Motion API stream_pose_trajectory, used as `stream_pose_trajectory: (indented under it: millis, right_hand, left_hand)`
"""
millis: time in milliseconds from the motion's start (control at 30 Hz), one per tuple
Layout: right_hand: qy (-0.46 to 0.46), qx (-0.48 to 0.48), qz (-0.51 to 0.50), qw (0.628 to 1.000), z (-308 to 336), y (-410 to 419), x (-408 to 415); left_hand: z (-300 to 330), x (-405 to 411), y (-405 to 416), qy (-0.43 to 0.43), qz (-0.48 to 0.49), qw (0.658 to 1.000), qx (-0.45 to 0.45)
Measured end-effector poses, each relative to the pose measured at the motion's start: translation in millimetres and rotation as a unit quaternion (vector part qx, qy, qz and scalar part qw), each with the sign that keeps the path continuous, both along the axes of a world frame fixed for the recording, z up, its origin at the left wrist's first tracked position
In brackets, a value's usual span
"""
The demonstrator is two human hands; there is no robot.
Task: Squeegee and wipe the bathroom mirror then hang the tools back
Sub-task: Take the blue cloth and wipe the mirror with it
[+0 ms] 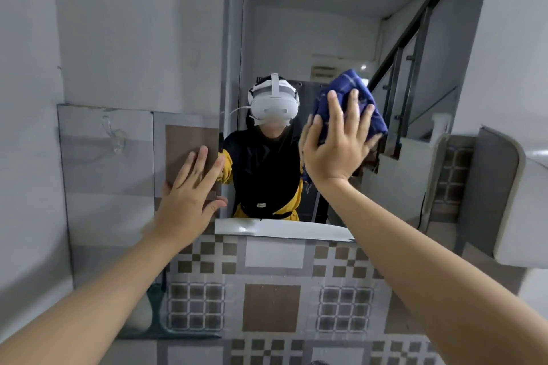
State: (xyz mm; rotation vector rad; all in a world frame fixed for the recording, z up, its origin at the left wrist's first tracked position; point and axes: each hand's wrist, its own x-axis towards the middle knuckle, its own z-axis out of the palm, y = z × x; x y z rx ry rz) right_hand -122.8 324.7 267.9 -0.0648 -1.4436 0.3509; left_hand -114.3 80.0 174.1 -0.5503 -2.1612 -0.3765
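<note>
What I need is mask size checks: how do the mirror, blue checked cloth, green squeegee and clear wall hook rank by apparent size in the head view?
1. mirror
2-3. blue checked cloth and green squeegee: they look alike in size and both are partly hidden, so unranked
4. clear wall hook
</note>
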Motion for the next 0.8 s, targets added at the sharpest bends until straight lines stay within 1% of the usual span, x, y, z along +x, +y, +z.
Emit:
stream_pose_trajectory:
  millis: [100,233,367,533,600,633,800]
  right_hand:
    - [-0.011,0.083,0.021,0.996,-1.5,-36.3,-0.8]
    - [-0.036,0.204,0.043,0.977,-1.0,-83.5,-3.7]
    - [-0.066,0.336,0.039,0.939,0.9,-86.9,-7.1]
    - [-0.090,0.469,0.012,0.879,-5.3,-47.3,1.5]
    - [-0.092,0.494,-0.003,0.865,-10.9,-20.9,6.9]
    - [-0.088,0.495,-0.009,0.864,-14.0,-6.1,9.8]
    - [-0.052,0.452,-0.034,0.890,-34.2,80.9,19.6]
  left_hand:
    - [-1.2,-1.1,-0.6,0.000,-0.024,1.000,0.010]
    - [-2.4,-2.1,-3.2,0.003,-0.021,1.000,0.012]
    - [-5.2,-3.5,-5.3,0.008,-0.021,1.000,0.007]
    - [-8.4,-2.0,-4.1,0.012,-0.023,0.999,0.035]
    - [-7.6,-1.5,-2.7,0.021,-0.027,0.999,0.031]
    - [-7.1,-1.1,-2.1,0.024,-0.027,0.999,0.026]
    - [-7.3,-1.7,0.4,0.032,-0.016,0.999,0.016]
